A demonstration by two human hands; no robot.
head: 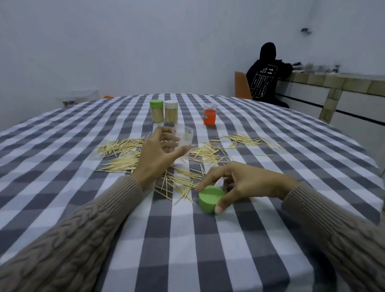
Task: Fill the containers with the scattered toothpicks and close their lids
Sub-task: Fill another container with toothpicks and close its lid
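My left hand (157, 154) grips an empty clear plastic container (184, 137), its fingers curled round it, above the scattered toothpicks (125, 151). My right hand (236, 183) pinches a green lid (210, 198) between thumb and fingers, low over the checked tablecloth (205, 245). More toothpicks (244, 140) lie to the right. Farther back stand two filled containers side by side, one with a green lid (156, 111) and one with a white lid (171, 111). An empty-looking container with an orange lid inside or under it (210, 114) stands to their right.
The round table drops away at the left and right edges. A person in a black hooded top (267, 76) sits on an orange chair (241, 86) beyond the table, beside a tiled counter (344, 86). A clear plastic box (83, 95) lies at the back left.
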